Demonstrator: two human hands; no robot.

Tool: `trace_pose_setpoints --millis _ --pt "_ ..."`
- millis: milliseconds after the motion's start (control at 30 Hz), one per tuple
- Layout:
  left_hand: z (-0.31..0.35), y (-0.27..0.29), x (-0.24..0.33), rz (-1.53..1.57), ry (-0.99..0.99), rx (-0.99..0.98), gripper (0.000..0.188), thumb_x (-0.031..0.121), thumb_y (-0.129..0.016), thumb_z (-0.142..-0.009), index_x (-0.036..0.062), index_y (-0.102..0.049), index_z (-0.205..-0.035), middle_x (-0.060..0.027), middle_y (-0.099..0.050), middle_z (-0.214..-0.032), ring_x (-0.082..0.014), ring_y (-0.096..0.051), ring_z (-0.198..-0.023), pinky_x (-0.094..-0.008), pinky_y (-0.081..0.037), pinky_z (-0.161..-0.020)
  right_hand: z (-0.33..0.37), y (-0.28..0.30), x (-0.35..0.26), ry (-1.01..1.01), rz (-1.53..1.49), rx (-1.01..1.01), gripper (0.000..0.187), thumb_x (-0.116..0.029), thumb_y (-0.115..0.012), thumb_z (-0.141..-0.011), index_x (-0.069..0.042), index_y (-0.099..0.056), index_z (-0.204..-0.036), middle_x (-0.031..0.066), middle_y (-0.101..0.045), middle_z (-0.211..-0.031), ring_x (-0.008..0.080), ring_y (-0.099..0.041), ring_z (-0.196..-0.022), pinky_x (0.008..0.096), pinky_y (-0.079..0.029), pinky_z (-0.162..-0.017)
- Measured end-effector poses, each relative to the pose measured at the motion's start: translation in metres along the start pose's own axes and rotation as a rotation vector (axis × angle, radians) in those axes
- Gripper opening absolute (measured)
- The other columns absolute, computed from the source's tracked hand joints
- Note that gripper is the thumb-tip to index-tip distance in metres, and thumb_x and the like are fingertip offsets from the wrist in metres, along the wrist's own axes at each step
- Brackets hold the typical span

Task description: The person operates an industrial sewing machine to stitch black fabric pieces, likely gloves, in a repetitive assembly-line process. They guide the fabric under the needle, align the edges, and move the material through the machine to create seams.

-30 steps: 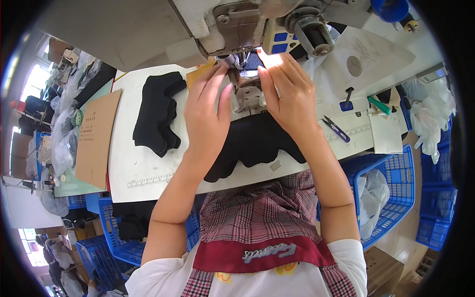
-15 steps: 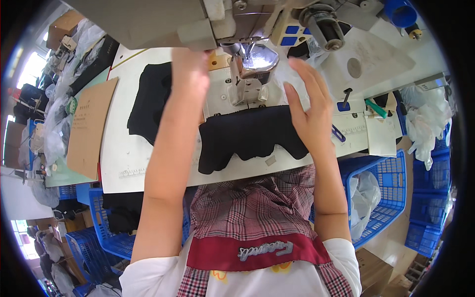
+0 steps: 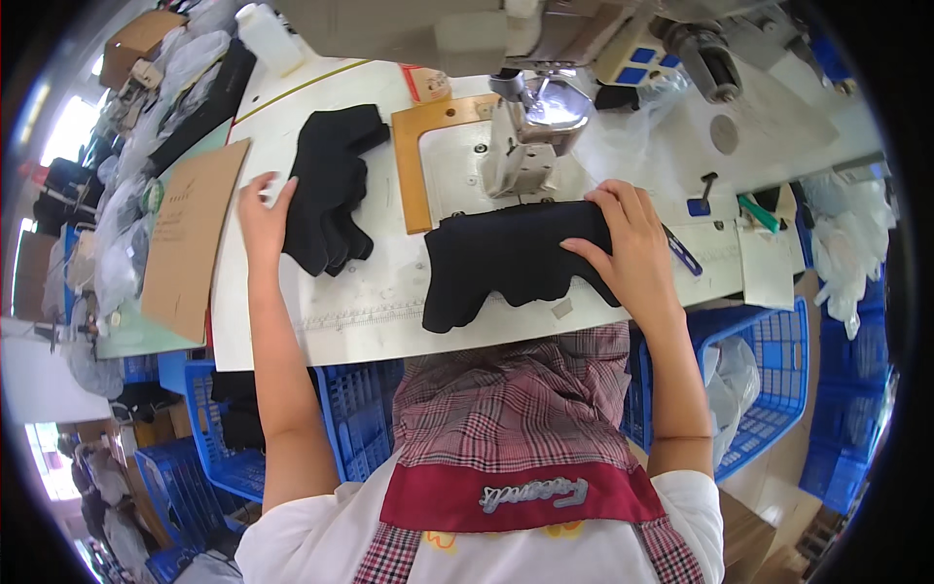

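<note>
A black cut fabric piece [image 3: 516,253] with a scalloped near edge lies on the white table [image 3: 360,341], just in front of the sewing machine's post [image 3: 525,161]. My right hand [image 3: 632,243] rests on its right end, fingers over the far corner and thumb lying apart on the cloth. To the left is a stack of similar black pieces [image 3: 326,185], its layers slightly fanned. Beside that stack's left edge is my left hand [image 3: 263,219], thumb and fingers apart, with nothing visible in it. Whether its thumb touches the cloth is unclear.
A tan L-shaped guide [image 3: 413,185] sits left of the post. Snips [image 3: 681,251] lie right of my right hand. Cardboard [image 3: 190,238] stands at the table's left edge, a white bottle [image 3: 269,39] at far left. Blue baskets [image 3: 769,389] flank my lap below.
My left hand has moved from beside the machine head down and left to the stack. My right hand has come down onto the fabric piece. The view has shifted slightly.
</note>
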State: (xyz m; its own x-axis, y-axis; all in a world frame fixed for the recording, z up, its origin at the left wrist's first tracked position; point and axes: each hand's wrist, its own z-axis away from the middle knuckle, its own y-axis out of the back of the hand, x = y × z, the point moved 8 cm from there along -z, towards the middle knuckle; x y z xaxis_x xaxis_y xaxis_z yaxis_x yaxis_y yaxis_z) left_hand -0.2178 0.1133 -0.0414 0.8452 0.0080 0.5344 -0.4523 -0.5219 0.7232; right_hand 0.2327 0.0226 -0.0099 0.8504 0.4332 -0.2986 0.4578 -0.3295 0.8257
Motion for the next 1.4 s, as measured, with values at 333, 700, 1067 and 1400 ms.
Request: trace_pose_setpoints --millis 333,700,1067,1400 --pt "0.105 -0.024 0.271 0.482 -0.629 -0.396 0.028 0.018 -0.076 -0.084 0.0030 -0.067 -0.106 -0.0091 -0.067 -0.100 -0.0267 -0.061 -0.098 -0.0362 -0.048 -0.085 -0.034 0.026 -0.017 -0.215 -0.779 -0.045 0.026 0.002 -0.066 -0.088 -0.001 -0.062 -0.113 0.0111 -0.069 -0.085 0.0212 -0.063 -0.073 0.0290 -0.049 -0.069" --pt "0.069 -0.051 0.262 0.761 -0.066 -0.653 0.024 0.021 -0.061 -0.099 -0.0009 -0.064 -0.089 0.0059 -0.053 -0.072 -0.0016 -0.045 -0.070 -0.0214 -0.038 -0.062 -0.042 0.061 -0.055 0.335 -0.180 0.017 0.056 0.003 -0.065 -0.070 0.001 -0.061 -0.125 0.0165 -0.056 -0.135 0.0354 -0.053 -0.125 0.0458 -0.047 -0.104" --pt "0.059 -0.055 0.259 0.979 -0.017 -0.500 0.019 0.015 -0.061 -0.096 -0.0017 -0.066 -0.090 0.0043 -0.059 -0.079 -0.0028 -0.051 -0.075 -0.0217 -0.042 -0.069 -0.053 0.044 -0.060 0.375 0.029 0.316 0.047 -0.004 -0.064 -0.069 0.001 -0.067 -0.116 0.0123 -0.061 -0.120 0.0290 -0.061 -0.103 0.0391 -0.053 -0.085" --pt "0.056 -0.060 0.255 0.954 -0.023 -0.540 0.019 0.014 -0.062 -0.095 -0.0021 -0.065 -0.086 0.0040 -0.059 -0.077 -0.0033 -0.052 -0.074 -0.0227 -0.042 -0.069 -0.054 0.044 -0.063 0.379 0.054 0.370 0.044 -0.005 -0.063 -0.070 0.002 -0.067 -0.114 0.0121 -0.061 -0.119 0.0289 -0.061 -0.103 0.0393 -0.052 -0.085"
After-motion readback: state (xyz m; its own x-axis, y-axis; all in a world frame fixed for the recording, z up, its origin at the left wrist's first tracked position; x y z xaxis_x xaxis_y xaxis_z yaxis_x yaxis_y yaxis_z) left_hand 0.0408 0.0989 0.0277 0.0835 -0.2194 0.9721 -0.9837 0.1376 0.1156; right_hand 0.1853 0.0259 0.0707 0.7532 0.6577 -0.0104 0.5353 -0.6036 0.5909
